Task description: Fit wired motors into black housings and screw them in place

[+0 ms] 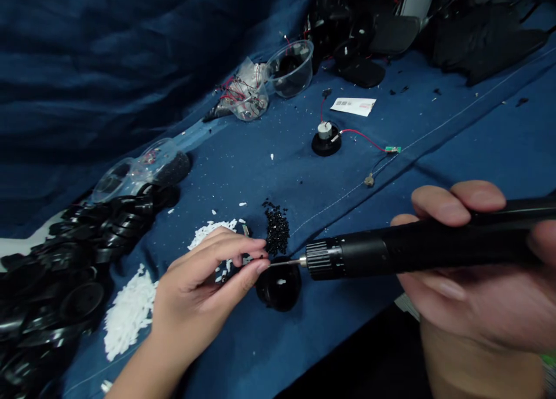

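Observation:
My right hand point(460, 271) is wrapped around a black electric screwdriver point(369, 254), held level with its bit pointing left. The thin metal bit point(284, 263) reaches the thumb and forefinger of my left hand point(204, 277). Those fingertips are pinched at the bit's end over a tiny dark piece, too small to make out. Below the bit, a rounded black plastic housing point(280, 292) with a small white piece on it rests on the cloth. Just behind it lies a pile of tiny black screws point(277, 228).
White plastic pieces lie in heaps point(130, 312) at the left, beside many black plastic parts point(87, 277). Clear tubs point(292, 69) hold wired parts. A motor in a black base point(325, 139) has red wire to a green circuit board point(393, 149). A white label point(354, 106) lies behind.

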The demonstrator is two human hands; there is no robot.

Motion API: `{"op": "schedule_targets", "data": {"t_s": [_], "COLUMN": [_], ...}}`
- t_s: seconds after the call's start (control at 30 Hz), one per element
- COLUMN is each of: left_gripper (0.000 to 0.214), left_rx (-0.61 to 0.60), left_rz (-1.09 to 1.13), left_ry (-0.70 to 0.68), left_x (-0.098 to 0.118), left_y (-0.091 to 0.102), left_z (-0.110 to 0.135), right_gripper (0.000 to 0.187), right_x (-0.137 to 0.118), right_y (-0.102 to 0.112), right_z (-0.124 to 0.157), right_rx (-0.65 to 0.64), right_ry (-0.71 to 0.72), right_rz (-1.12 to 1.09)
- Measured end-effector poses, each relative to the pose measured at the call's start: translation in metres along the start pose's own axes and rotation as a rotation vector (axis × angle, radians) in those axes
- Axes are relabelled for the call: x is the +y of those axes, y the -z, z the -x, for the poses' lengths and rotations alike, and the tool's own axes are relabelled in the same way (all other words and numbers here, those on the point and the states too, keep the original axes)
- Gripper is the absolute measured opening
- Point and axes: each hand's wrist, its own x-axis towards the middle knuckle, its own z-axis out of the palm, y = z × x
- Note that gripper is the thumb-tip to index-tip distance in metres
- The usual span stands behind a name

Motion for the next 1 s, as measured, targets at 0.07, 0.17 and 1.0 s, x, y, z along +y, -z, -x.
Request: {"op": "schedule_targets", "data": {"t_s": [0.07,0.17,1.0], "left_gripper": [0.036,0.03,0.032], "left_rx": [-0.019,-0.048,-0.018], "left_rz": [0.008,0.04,0.034], "left_ry": [-0.023,-0.039,-0.165], "left_x": [-0.001,-0.001,0.008], "left_y": [0.001,0.002,-0.003], "left_z": [0.0,-0.001,-0.002], "right_gripper": [0.03,0.029,0.032], "right_x": [0.002,0.004,0.002], "right_y": [0.007,0.013,0.015], "right_z": [0.0,0.001,-0.002], "right_rx": [-0.045,-0.086,-0.109], "right_ry": [0.002,0.022,0.008], "right_rz": [-0.001,-0.003,0.04]}}
